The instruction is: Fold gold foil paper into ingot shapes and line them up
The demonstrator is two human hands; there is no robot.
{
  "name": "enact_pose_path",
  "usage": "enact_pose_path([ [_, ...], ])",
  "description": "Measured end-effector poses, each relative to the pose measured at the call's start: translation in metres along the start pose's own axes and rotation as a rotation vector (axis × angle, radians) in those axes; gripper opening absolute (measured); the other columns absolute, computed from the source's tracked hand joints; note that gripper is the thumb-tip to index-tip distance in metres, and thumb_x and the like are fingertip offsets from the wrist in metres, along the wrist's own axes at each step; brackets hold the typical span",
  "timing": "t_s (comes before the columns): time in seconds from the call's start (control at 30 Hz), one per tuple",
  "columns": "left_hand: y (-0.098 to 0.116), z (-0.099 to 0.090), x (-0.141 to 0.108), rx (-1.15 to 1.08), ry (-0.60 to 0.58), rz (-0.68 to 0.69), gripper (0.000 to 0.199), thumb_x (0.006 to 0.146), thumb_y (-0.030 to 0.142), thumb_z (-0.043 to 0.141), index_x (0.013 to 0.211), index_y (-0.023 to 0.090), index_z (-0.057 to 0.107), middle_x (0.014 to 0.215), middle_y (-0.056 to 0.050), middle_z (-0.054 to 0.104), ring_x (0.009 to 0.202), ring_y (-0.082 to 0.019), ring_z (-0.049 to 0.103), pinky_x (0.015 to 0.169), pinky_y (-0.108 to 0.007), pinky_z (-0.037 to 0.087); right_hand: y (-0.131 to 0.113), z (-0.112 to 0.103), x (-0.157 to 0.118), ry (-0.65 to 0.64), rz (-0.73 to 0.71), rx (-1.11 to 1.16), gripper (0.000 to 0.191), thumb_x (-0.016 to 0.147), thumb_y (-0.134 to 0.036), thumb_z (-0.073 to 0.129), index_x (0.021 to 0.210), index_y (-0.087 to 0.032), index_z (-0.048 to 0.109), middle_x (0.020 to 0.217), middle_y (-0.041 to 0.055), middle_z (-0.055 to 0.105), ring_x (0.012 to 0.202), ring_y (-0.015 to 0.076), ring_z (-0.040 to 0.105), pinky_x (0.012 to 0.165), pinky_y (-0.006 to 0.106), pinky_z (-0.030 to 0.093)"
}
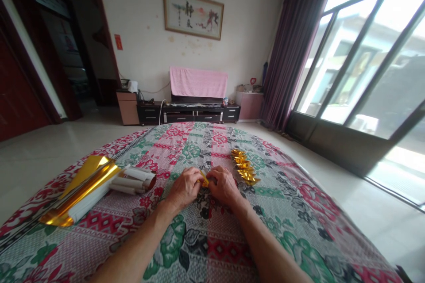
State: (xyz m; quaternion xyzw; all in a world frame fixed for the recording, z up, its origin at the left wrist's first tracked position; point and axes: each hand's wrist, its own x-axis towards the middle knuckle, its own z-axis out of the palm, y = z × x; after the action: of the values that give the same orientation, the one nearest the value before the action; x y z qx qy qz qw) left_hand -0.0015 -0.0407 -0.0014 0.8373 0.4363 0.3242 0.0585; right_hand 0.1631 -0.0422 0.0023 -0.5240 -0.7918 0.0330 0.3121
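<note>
A small piece of gold paper (pixel 205 181) is pinched between my two hands above the patterned cloth. My left hand (pixel 187 187) has its fingers closed on the paper's left side. On the other side my right hand (pixel 223 184) grips it, its fingertips partly hidden behind the knuckles. Just beyond my right hand, several folded gold pieces (pixel 245 168) lie in a row. Rolled gold sheets (pixel 89 188) rest at the left, beside several white paper rolls (pixel 131 181).
The round table's flowered cloth (pixel 186 247) spreads under both forearms. Past its far edge stand a low black cabinet (pixel 192 115) and a screen draped with a pink cloth (pixel 198 82). Large windows (pixel 358 62) and a dark curtain (pixel 292 44) are on the right.
</note>
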Motion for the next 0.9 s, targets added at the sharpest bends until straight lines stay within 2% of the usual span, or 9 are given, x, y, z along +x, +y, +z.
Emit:
enact_pose_path([
  [0.17, -0.007, 0.0, 0.0, 0.04, 0.055, -0.067, 0.016, 0.077, 0.012, 0.05, 0.08, 0.019, 0.064, 0.088, -0.005, 0.059, 0.087, -0.017, 0.053, 0.082, -0.03, 0.043, -0.003, 0.0, 0.001, -0.008, 0.019, -0.004, 0.02, 0.073, -0.013, 0.049, 0.075, -0.02, 0.067, 0.079, 0.0038, 0.06, 0.076, 0.0135, 0.054, 0.068, 0.021, 0.036],
  [0.4, -0.006, 0.004, 0.001, 0.01, 0.055, -0.02, 0.014, 0.077, 0.016, 0.052, 0.078, 0.019, 0.065, 0.089, -0.005, 0.062, 0.088, -0.017, 0.055, 0.083, -0.029, 0.043, -0.001, 0.001, 0.0, 0.029, 0.039, 0.032, 0.021, 0.07, -0.011, 0.047, 0.066, -0.02, 0.065, 0.071, 0.0018, 0.06, 0.066, 0.0116, 0.053, 0.062, 0.02, 0.035],
  [0.6, -0.004, 0.003, 0.001, 0.013, 0.006, 0.025, 0.015, 0.079, 0.016, 0.051, 0.082, 0.02, 0.066, 0.091, -0.004, 0.064, 0.089, -0.017, 0.054, 0.083, -0.03, 0.043, 0.008, 0.002, 0.003, 0.113, 0.049, 0.182, 0.025, 0.064, -0.005, 0.044, 0.065, -0.018, 0.065, 0.067, 0.0002, 0.06, 0.062, 0.0107, 0.054, 0.06, 0.019, 0.038],
  [0.7, -0.005, 0.003, 0.001, 0.016, -0.005, 0.042, 0.017, 0.08, 0.017, 0.05, 0.082, 0.02, 0.067, 0.092, -0.003, 0.064, 0.089, -0.017, 0.054, 0.082, -0.03, 0.044, 0.015, -0.001, 0.004, 0.092, -0.031, 0.252, 0.032, 0.061, 0.0, 0.042, 0.073, -0.018, 0.066, 0.073, 0.0012, 0.061, 0.066, 0.0109, 0.055, 0.062, 0.019, 0.04],
  [0.8, -0.006, 0.003, 0.001, 0.017, -0.003, 0.061, 0.019, 0.08, 0.017, 0.049, 0.082, 0.021, 0.068, 0.094, -0.002, 0.065, 0.088, -0.017, 0.054, 0.081, -0.029, 0.044, 0.022, -0.005, 0.003, 0.014, -0.164, 0.305, 0.04, 0.057, 0.002, 0.043, 0.081, -0.019, 0.067, 0.09, 0.0033, 0.061, 0.081, 0.0125, 0.056, 0.073, 0.021, 0.043],
  [0.9, -0.007, 0.002, 0.003, 0.019, -0.004, 0.071, 0.02, 0.08, 0.016, 0.049, 0.083, 0.021, 0.068, 0.096, -0.002, 0.065, 0.089, -0.017, 0.054, 0.082, -0.03, 0.044, 0.024, -0.008, 0.002, -0.047, -0.186, 0.318, 0.034, 0.059, -0.001, 0.049, 0.08, -0.02, 0.068, 0.097, 0.0033, 0.06, 0.086, 0.0139, 0.056, 0.078, 0.025, 0.044],
])
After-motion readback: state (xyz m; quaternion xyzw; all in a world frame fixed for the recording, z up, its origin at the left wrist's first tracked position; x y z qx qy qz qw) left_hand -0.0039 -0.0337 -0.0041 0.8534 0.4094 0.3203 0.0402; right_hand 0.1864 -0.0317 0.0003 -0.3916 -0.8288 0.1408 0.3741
